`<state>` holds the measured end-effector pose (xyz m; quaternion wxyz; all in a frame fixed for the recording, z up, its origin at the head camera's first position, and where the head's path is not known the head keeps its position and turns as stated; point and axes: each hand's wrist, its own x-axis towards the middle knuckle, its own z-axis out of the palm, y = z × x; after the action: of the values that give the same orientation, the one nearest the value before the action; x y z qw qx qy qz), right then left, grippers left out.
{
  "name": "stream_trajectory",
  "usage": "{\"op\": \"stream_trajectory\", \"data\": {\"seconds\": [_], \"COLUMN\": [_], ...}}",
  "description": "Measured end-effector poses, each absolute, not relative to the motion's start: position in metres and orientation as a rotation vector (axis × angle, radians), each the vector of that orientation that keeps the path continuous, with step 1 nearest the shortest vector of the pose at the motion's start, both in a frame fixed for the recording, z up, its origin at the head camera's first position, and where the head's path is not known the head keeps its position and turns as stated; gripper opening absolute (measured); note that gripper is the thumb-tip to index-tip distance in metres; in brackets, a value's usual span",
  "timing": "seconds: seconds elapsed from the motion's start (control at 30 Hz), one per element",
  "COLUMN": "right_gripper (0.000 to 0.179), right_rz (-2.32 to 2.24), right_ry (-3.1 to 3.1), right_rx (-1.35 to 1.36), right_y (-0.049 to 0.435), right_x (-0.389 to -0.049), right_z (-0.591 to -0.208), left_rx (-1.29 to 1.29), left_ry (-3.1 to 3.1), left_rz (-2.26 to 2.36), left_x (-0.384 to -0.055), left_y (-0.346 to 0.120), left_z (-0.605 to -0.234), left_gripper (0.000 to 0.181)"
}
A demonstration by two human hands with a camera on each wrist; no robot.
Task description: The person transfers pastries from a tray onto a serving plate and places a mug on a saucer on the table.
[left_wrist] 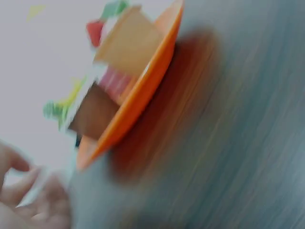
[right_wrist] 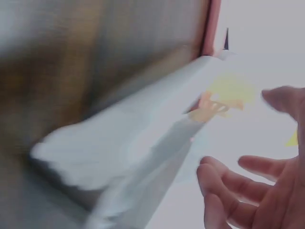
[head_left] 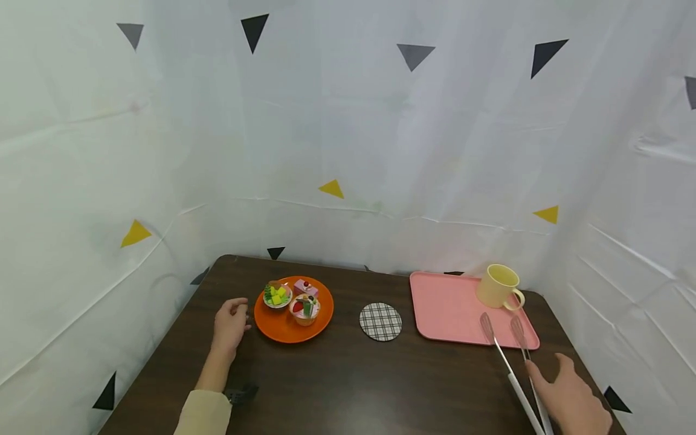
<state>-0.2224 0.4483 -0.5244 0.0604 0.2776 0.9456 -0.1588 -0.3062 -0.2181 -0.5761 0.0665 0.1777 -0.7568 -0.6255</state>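
In the head view, my left hand [head_left: 229, 326] is just left of an orange plate [head_left: 266, 329], its fingers loosely bent and holding nothing. On the plate are a fruit-topped tart [head_left: 278, 295], a pink cake piece [head_left: 306, 287] and a strawberry-topped cupcake [head_left: 304, 309]. A pair of tongs [head_left: 519, 393], with slotted metal heads and white handles, lies with its heads over the edge of a pink tray [head_left: 446, 314]. My right hand [head_left: 573, 396] is beside the handles, thumb and fingers spread apart. The right wrist view shows nothing between them.
A yellow mug [head_left: 497, 287] stands at the tray's back right corner. Between plate and tray lies a round checked coaster [head_left: 380, 322]. White sheeting [head_left: 353, 151] with printed triangles rises behind and beside the dark wooden table [head_left: 348, 386].
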Motion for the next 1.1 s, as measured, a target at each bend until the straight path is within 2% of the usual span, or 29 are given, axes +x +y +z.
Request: {"op": "stream_trajectory", "data": {"seconds": [0.1,0.2,0.43,0.6,0.9,1.1], "right_gripper": [0.094,0.09,0.095,0.102,0.09,0.08], "right_rz": [-0.527,-0.577,-0.647,-0.655,-0.766,-0.719], "right_ry": [2.923,2.998,3.073,3.093,3.072,3.153], "right_rx": [0.818,0.747,0.552,0.427,0.446,0.435], "right_y": [0.448,0.445,0.436,0.434,0.432,0.438], "right_x": [-0.228,-0.234,-0.255,-0.268,-0.298,-0.321], "right_z": [-0.515,-0.502,-0.476,-0.467,-0.466,-0.473], "left_rx": [0.525,0.426,0.036,-0.108,-0.231,-0.39], "left_ry": [-2.121,-2.106,-2.463,-2.585,-2.765,-2.871], "left_rz": [-1.807,-1.801,-1.809,-1.805,-1.579,-1.457], "left_x": [-0.303,-0.304,-0.308,-0.314,-0.328,-0.348], "left_y": [-0.199,-0.175,-0.126,-0.094,-0.047,-0.019], "left_z": [-0.558,-0.542,-0.516,-0.518,-0.523,-0.529], "left_gripper": [0.04,0.037,0.034,0.028,0.027,0.033]}}
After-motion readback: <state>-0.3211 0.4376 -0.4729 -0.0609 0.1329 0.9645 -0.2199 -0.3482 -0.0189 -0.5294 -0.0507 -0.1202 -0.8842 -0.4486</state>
